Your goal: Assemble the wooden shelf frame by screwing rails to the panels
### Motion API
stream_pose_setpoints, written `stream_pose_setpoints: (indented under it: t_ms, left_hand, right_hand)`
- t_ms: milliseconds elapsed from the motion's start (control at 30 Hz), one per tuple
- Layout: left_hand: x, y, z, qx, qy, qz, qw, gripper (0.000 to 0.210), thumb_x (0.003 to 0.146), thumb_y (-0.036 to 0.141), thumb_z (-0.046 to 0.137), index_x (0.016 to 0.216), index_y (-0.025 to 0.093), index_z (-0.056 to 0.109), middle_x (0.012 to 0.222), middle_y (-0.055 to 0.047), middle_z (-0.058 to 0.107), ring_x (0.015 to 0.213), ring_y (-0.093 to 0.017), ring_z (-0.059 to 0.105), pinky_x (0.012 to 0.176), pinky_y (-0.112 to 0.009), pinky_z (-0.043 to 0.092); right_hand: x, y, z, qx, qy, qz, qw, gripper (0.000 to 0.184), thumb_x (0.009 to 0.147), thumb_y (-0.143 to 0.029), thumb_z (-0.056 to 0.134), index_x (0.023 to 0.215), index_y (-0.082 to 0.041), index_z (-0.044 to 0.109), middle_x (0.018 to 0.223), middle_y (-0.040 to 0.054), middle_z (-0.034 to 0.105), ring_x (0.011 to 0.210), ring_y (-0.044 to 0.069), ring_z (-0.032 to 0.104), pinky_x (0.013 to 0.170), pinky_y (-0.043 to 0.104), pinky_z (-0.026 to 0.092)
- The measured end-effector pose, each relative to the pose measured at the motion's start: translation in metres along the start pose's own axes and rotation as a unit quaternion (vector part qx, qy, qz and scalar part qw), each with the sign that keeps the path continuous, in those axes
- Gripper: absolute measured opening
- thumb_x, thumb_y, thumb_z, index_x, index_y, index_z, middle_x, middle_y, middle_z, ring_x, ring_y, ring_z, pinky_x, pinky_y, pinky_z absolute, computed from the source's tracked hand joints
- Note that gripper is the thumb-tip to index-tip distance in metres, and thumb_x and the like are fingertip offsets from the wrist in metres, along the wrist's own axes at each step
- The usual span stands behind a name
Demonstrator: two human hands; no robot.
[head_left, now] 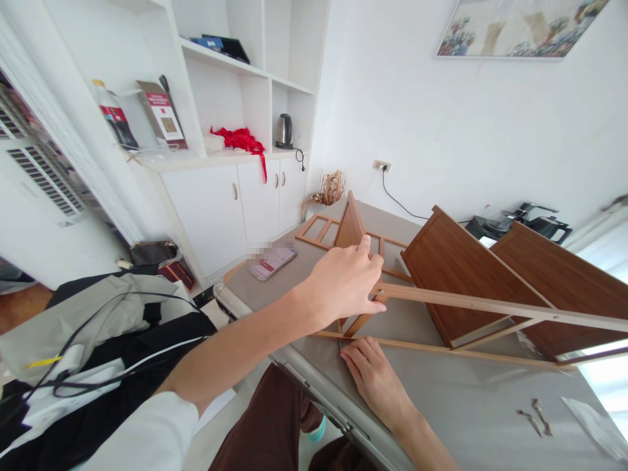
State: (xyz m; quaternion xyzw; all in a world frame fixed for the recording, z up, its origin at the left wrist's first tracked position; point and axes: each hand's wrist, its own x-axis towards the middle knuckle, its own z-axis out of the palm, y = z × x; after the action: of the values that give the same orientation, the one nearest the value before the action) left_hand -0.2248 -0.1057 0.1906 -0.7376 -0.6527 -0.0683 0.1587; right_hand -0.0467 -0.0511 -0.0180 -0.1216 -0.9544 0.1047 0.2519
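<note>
A partly assembled wooden shelf unit [471, 281] lies on its side on the grey table [441, 405], its brown boards standing up. Reaching across from the left, my left hand [343, 281] is closed on the end of the unit, thumb near the end of the upper rail and fingers over the end board [348, 226]. Below it, my right hand [373, 373] is closed beside the lower rail [407, 344], fingertips bent together at the rail's near side. Whatever those fingertips pinch is hidden or too small to name.
A phone [273, 262] lies on the table at left. Small metal pieces [538, 418] and a clear plastic bag [596, 428] lie at right. A black appliance [544, 222] stands behind the boards. Clothes and cables [118, 340] are piled at left, near white cabinets [206, 216].
</note>
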Motion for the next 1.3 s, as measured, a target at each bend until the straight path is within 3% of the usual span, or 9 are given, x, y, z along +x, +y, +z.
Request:
stream_pose_setpoints:
  t_ms: [833, 1300]
  left_hand:
    - [-0.0011, 0.0, -0.0006, -0.003, -0.002, 0.0, 1.0, 0.059, 0.081, 0.061, 0.065, 0.112, 0.011, 0.062, 0.148, -0.026, 0.044, 0.09, -0.026, 0.07, 0.066, -0.031, 0.051]
    - [-0.002, 0.0007, -0.0017, -0.004, 0.0, -0.003, 1.0, 0.057, 0.081, 0.061, 0.065, 0.109, 0.012, 0.062, 0.147, -0.024, 0.045, 0.09, -0.026, 0.07, 0.066, -0.031, 0.05]
  right_hand:
    - [0.0018, -0.0017, -0.0002, -0.007, 0.013, -0.004, 1.0, 0.018, 0.1, -0.016, 0.047, 0.1, -0.022, 0.064, 0.089, 0.0054, 0.063, 0.084, 0.02, 0.06, 0.075, 0.036, 0.052]
    - [-0.0025, 0.0025, 0.0002, -0.01, 0.017, 0.037, 0.999, 0.016, 0.098, -0.019, 0.051, 0.091, -0.022, 0.065, 0.09, 0.0061, 0.061, 0.084, 0.02, 0.057, 0.075, 0.035, 0.049]
